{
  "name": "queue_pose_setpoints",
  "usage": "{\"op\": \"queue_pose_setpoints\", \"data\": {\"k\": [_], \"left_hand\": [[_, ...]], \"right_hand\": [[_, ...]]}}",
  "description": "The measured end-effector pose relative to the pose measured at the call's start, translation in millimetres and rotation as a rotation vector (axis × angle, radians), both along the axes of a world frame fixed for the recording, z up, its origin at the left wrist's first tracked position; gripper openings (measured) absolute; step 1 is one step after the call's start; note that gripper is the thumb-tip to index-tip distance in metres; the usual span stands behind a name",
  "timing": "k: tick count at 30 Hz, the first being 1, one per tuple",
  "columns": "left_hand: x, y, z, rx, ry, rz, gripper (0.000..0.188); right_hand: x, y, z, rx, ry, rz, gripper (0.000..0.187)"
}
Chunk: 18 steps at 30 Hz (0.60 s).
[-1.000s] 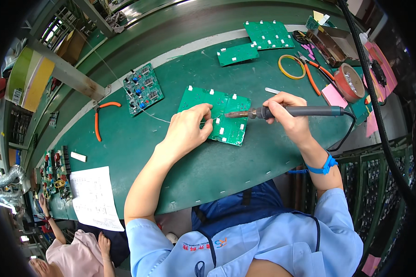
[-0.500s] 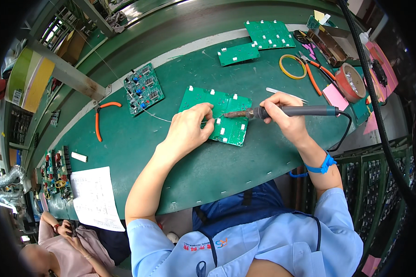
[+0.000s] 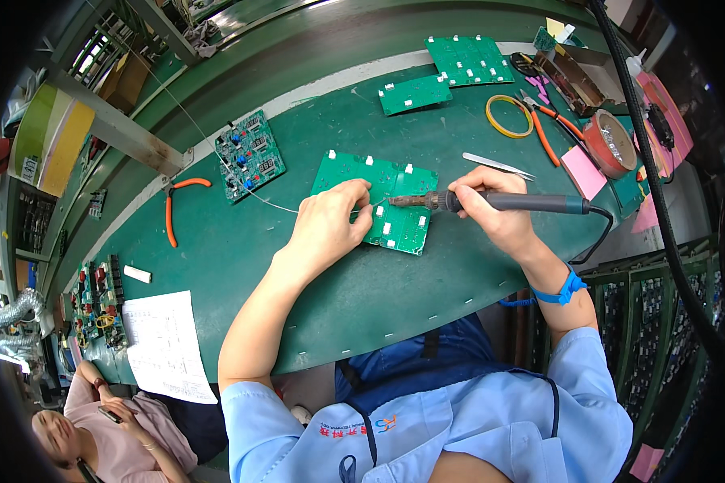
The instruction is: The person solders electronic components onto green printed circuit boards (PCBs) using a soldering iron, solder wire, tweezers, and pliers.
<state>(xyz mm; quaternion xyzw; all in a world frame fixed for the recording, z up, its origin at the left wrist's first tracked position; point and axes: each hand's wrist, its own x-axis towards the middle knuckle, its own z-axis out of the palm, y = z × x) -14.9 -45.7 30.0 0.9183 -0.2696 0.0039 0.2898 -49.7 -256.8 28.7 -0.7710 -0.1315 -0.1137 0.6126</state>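
A green circuit board [image 3: 407, 229] with several small white connectors lies on the bench in front of me. My left hand [image 3: 326, 221] rests over its left part, thumb and forefinger pinching a thin solder wire [image 3: 275, 204]. The wire trails away to the upper left. A soldering iron [image 3: 540, 203] with a dark handle is gripped in my right hand [image 3: 495, 213], its tip pointing left. That tip is at the middle of the board, close to the wire's end; whether they touch is too small to tell. A blue band circles my right wrist.
A populated circuit board [image 3: 251, 161] and orange-handled pliers [image 3: 171, 211] lie left. More green boards [image 3: 469, 68] are at the back. Tweezers [image 3: 498, 165], a yellow tape ring [image 3: 491, 113], cutters [image 3: 546, 137] and a tape roll [image 3: 608, 145] lie right. A person [image 3: 129, 435] sits lower left.
My right hand and the soldering iron have shifted very slightly left. My left hand stays put on the board. The seated person has moved their head and the phone in their hand.
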Motion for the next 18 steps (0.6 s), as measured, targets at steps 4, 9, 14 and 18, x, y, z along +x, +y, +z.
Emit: {"op": "queue_pose_setpoints", "data": {"k": [4,9,14,18], "left_hand": [[0.1,0.7,0.3,-0.017,0.022,0.006,0.009],[0.6,1.0,-0.8,-0.021,0.020,0.001,0.009],[0.5,-0.4,-1.3,-0.028,-0.002,-0.014,0.009],[0.2,-1.1,-0.5,0.001,-0.007,-0.006,0.009]], "right_hand": [[-0.3,1.1,0.7,-0.001,-0.012,0.006,0.010],[-0.4,0.5,1.0,-0.021,-0.008,0.010,0.010],[-1.0,1.0,2.6,-0.050,-0.031,0.000,0.010],[-1.0,0.6,2.9,-0.053,-0.034,0.001,0.010]]}}
